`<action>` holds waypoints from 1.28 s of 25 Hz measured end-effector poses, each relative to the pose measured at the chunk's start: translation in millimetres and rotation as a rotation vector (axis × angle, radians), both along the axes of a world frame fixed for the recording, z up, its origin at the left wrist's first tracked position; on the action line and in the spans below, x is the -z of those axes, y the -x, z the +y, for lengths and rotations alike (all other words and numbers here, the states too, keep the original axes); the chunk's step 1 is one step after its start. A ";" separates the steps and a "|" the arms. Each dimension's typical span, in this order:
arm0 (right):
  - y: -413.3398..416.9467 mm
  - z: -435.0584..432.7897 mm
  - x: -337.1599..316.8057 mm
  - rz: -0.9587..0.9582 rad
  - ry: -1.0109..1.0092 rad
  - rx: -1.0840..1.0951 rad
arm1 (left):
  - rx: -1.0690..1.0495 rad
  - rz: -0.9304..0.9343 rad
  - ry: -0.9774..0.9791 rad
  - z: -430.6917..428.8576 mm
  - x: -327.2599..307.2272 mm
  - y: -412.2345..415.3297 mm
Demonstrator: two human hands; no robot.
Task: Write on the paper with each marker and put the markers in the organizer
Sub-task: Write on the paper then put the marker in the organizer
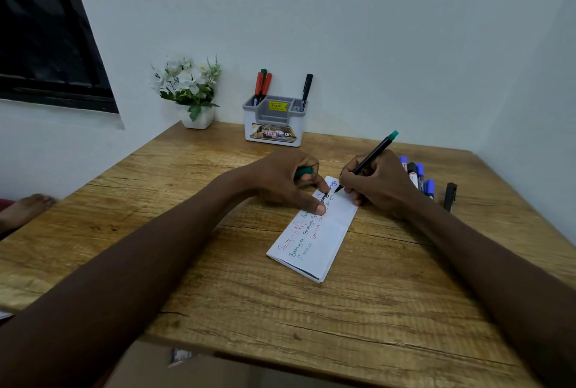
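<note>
A folded white paper (324,241) with lines of coloured writing lies on the wooden table (218,294). My right hand (377,188) grips a thin black marker with a green end (372,155), its tip touching the paper's far end. My left hand (280,182) presses the paper with thumb and forefinger and holds the marker's green cap (304,172) in its curled fingers. The white and grey organizer (274,126) stands at the table's back, holding red and green markers (262,84) on its left side and a black marker (307,88) on its right.
Several blue and black markers (419,177) lie on the table right of my right hand, with one black marker (450,196) further right. A white pot of artificial flowers (190,91) stands left of the organizer. Walls close the back and right. A foot (25,210) shows at the left.
</note>
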State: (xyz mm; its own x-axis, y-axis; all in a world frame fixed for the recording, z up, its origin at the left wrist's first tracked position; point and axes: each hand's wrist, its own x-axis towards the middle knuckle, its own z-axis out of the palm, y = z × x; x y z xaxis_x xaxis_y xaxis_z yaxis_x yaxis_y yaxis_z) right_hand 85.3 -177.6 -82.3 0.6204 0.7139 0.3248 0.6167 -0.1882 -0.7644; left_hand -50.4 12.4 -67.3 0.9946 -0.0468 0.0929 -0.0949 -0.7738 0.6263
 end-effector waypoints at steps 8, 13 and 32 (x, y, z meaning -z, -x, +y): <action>0.3 1.3 -0.9 -0.031 0.009 0.025 | 0.002 -0.013 0.001 -0.6 -0.8 1.1; -0.4 1.5 -1.0 -0.043 0.014 0.048 | -0.006 -0.007 -0.003 -1.1 -0.6 -0.4; 0.3 4.3 -2.0 -0.041 0.048 0.117 | -0.008 0.007 -0.017 0.4 -0.5 -0.8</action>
State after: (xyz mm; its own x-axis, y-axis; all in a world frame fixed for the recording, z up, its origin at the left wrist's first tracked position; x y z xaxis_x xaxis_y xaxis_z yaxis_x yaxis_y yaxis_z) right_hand 84.9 -173.4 -80.2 0.6871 0.6529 0.3189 0.6192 -0.2964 -0.7272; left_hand -49.6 12.8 -66.8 0.9956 -0.0400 0.0851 -0.0840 -0.7854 0.6133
